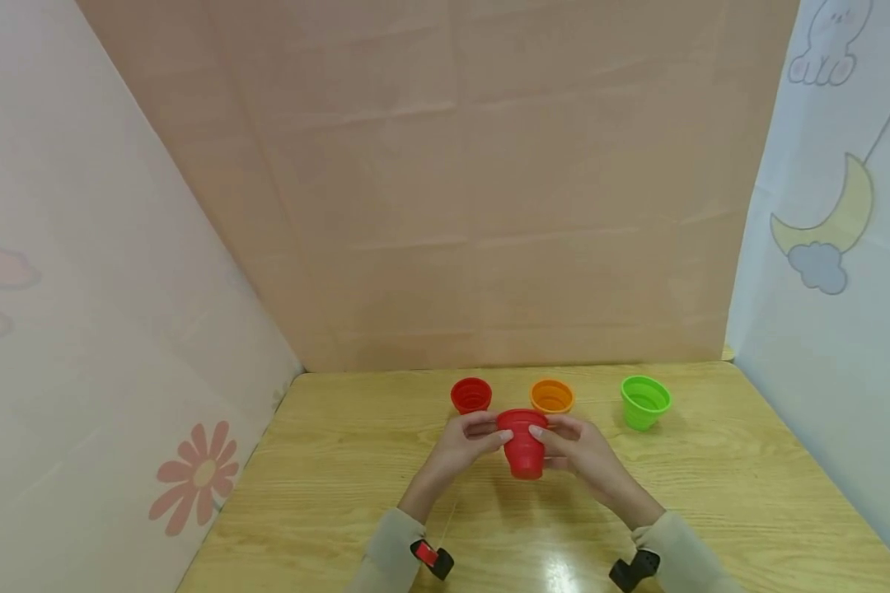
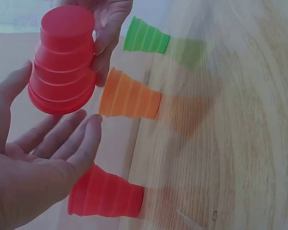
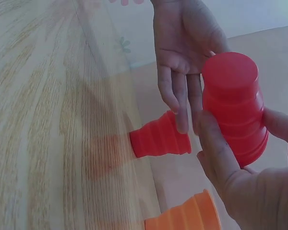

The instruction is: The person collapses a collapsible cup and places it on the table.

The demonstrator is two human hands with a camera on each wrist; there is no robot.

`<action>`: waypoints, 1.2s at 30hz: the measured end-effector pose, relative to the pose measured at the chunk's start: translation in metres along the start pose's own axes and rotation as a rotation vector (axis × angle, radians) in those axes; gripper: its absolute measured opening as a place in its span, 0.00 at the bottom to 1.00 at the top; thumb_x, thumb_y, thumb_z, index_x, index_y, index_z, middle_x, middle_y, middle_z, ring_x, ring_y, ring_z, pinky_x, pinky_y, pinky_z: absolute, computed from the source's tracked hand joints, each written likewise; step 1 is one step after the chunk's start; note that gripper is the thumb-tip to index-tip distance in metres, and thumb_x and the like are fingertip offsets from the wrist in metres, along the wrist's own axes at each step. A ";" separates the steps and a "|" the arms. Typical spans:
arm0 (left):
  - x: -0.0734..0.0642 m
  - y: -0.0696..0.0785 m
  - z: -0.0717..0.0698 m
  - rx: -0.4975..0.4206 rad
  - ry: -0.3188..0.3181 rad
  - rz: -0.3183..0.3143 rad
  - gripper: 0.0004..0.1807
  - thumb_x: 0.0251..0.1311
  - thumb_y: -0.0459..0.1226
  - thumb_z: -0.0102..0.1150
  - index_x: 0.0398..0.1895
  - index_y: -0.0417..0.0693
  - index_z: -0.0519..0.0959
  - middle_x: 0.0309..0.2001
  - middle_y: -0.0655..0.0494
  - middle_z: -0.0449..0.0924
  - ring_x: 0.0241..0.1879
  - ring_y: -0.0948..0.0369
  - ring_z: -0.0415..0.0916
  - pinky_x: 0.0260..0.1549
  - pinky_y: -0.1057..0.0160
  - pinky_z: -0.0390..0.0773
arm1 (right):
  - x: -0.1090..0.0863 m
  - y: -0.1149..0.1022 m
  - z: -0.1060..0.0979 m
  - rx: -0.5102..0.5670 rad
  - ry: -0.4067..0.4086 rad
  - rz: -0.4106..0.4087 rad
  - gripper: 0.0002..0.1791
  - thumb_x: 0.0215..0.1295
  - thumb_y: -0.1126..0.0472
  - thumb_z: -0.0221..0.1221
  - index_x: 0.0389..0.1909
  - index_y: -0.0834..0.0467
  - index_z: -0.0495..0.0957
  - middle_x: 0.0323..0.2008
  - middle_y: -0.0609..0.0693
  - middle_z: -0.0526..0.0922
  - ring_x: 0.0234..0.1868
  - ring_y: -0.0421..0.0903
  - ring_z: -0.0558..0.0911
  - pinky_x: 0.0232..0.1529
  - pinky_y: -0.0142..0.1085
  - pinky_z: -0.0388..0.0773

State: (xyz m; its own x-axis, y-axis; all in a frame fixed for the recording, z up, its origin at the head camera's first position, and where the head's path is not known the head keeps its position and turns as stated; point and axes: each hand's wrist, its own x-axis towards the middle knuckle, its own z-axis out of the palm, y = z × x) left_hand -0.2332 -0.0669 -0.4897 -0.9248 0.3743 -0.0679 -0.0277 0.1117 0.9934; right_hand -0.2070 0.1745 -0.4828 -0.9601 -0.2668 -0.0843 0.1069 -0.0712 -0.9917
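A red ribbed cup (image 1: 525,449) is held above the table between both hands, rim up and base down. My left hand (image 1: 466,443) holds its left side, the thumb on the near wall and the fingers reaching behind near the rim. From the right, my right hand (image 1: 584,455) pinches the same cup with thumb and fingers. The cup's base (image 2: 67,21) faces the left wrist camera; its inside is hidden there. Behind the hands stand a second red cup (image 1: 470,394) and an orange cup (image 1: 552,395), both partly covered in the head view.
A green cup (image 1: 644,403) stands upright further right on the wooden table (image 1: 326,478). A brown sheet (image 1: 460,206) hangs along the back edge. Patterned white panels rise at the left (image 1: 104,329) and right (image 1: 823,354).
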 end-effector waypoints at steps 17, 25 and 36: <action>0.005 -0.005 -0.002 -0.096 -0.049 0.026 0.18 0.69 0.49 0.68 0.50 0.46 0.82 0.47 0.50 0.92 0.48 0.54 0.91 0.57 0.51 0.86 | 0.002 -0.001 -0.010 -0.114 -0.143 0.027 0.31 0.82 0.49 0.54 0.68 0.73 0.70 0.54 0.51 0.87 0.52 0.47 0.89 0.58 0.44 0.87; 0.004 -0.004 0.004 -0.218 -0.066 -0.034 0.13 0.73 0.48 0.63 0.43 0.48 0.80 0.47 0.49 0.91 0.50 0.47 0.90 0.60 0.39 0.81 | 0.002 -0.001 -0.012 -0.038 -0.130 -0.002 0.30 0.82 0.51 0.54 0.67 0.75 0.71 0.48 0.44 0.89 0.48 0.42 0.90 0.58 0.40 0.87; 0.004 -0.010 0.015 -0.352 -0.058 -0.125 0.17 0.75 0.51 0.59 0.46 0.47 0.80 0.53 0.38 0.89 0.51 0.46 0.90 0.59 0.42 0.82 | 0.004 0.001 -0.010 0.047 -0.054 0.071 0.16 0.83 0.53 0.53 0.52 0.61 0.81 0.40 0.42 0.89 0.42 0.42 0.90 0.50 0.36 0.89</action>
State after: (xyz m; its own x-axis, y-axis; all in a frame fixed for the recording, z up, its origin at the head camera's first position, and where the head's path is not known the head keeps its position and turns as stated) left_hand -0.2310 -0.0530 -0.5013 -0.8832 0.4307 -0.1854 -0.2770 -0.1600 0.9475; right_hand -0.2132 0.1828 -0.4849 -0.9345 -0.3239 -0.1476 0.1872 -0.0946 -0.9778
